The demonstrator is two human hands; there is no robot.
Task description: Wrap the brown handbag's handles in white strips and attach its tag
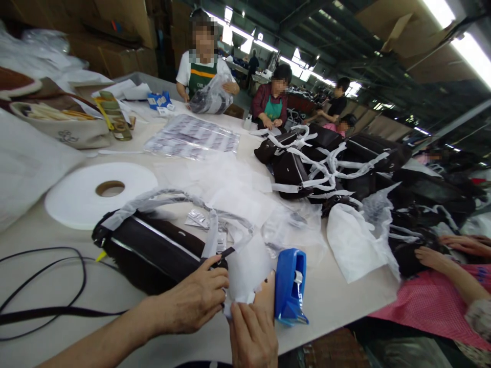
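The dark brown, boxy, leather-like bag with a silvery zip (153, 250) lay on the pale table (337, 291), one end gripped by the left hand (195, 299). The right hand (253, 332) bunched its fingers beside the thin, translucent white sheet (249, 266), its hold unclear. Good work probably meant steadying that end and keeping the sheet uncreased.
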